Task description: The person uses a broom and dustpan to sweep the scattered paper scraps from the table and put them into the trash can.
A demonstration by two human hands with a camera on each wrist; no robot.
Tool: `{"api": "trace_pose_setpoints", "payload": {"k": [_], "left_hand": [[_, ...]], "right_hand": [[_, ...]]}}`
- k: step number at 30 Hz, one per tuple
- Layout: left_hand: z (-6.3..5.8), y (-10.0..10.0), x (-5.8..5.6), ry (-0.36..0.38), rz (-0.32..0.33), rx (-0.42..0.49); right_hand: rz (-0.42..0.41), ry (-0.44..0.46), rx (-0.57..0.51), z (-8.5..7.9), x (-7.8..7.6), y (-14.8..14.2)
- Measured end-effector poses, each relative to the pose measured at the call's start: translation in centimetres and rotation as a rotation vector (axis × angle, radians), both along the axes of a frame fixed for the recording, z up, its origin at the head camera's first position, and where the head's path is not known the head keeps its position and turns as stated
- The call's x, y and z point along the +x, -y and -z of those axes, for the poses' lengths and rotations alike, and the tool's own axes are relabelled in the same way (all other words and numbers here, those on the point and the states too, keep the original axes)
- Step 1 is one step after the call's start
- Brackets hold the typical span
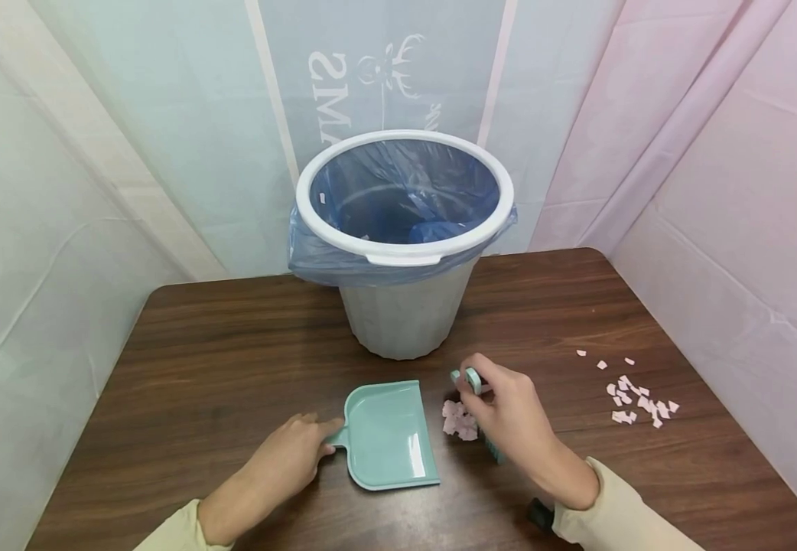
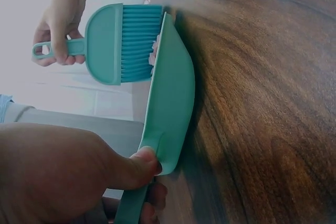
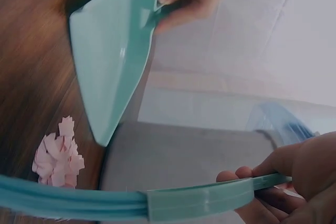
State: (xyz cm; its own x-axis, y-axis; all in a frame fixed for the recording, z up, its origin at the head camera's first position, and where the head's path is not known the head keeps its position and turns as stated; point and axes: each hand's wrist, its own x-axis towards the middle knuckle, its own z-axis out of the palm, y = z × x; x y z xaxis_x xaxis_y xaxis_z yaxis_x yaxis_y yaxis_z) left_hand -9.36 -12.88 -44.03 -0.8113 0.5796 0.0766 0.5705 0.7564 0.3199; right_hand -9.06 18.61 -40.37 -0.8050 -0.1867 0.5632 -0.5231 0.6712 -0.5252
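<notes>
A mint-green dustpan (image 1: pixel 388 436) lies on the table, its open edge facing right. My left hand (image 1: pixel 288 459) grips its short handle, thumb on top in the left wrist view. With my right hand (image 1: pixel 512 413) I hold a small matching hand brush (image 2: pixel 107 43) by its handle, bristles down at the table. Between brush and dustpan sits a small heap of pale pink paper scraps (image 1: pixel 459 421), close to the pan's lip but apart from it. The right wrist view shows this heap (image 3: pixel 58 156) beside the bristles. The dustpan's tray holds no scraps that I can see.
A grey-white bin (image 1: pixel 405 317) lined with a blue plastic bag (image 1: pixel 398 164) stands at the back of the table. More pink scraps (image 1: pixel 646 405) lie scattered at the right. A dark object (image 1: pixel 540 514) shows by the right sleeve. Cloth walls surround the table (image 1: pixel 219 344).
</notes>
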Motion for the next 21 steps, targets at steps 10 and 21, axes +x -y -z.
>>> {"api": "trace_pose_setpoints", "payload": {"k": [10,21], "left_hand": [[0.0,0.1,0.0,0.001,0.016,-0.001],[0.0,0.1,0.0,0.009,0.011,0.011]], "right_hand": [[-0.053,0.074,-0.102,-0.2,0.0,2.5],[-0.074,0.026,-0.198,0.2,0.0,3.6]]}}
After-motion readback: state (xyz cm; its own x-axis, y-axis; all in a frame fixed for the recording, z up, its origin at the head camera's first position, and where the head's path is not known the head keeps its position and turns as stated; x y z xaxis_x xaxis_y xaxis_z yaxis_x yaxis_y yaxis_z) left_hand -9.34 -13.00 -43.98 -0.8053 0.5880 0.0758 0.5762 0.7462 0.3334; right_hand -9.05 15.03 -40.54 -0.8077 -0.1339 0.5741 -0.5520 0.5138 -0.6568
